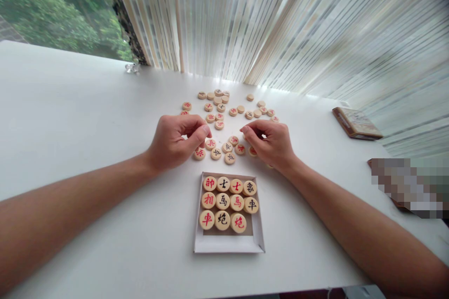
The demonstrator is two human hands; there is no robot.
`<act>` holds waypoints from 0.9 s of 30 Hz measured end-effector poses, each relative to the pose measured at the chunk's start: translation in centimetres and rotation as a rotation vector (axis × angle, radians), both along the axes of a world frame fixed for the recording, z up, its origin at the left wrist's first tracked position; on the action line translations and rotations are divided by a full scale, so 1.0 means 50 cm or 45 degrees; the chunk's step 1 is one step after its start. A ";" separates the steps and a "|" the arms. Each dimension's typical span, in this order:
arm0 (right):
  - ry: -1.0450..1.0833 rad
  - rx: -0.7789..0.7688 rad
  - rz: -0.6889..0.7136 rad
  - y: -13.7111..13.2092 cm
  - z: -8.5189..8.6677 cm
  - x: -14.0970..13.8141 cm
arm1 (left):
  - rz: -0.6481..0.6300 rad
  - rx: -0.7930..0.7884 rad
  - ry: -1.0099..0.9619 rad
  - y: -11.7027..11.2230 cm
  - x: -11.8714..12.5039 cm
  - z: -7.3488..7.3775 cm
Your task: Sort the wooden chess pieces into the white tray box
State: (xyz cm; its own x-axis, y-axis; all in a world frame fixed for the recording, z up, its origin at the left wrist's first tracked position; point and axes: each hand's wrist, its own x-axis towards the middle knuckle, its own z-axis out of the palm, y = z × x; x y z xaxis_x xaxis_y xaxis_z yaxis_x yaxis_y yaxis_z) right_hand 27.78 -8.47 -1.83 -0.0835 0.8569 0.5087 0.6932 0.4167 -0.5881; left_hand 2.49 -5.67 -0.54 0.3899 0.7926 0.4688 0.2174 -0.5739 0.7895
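Round wooden chess pieces [224, 107] with red and black characters lie scattered on the white table [77, 117]. A shallow white box [228, 240] near me holds several pieces [229, 203] set in rows. My left hand [175, 142] is curled, with thumb and fingers pinched above the pieces [213, 149] just beyond the box. My right hand [270, 142] is also curled, fingertips pinched together over the same cluster. What either hand holds, if anything, is hidden by the fingers.
A brown box lid [356, 124] lies at the right near striped curtains [280, 23]. A blurred patch covers something at the far right edge. A small clear object [132, 67] sits at the table's back by the window.
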 end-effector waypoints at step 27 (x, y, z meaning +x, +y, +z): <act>-0.030 0.001 -0.009 0.000 0.000 0.002 | -0.001 0.018 0.032 0.002 -0.001 -0.002</act>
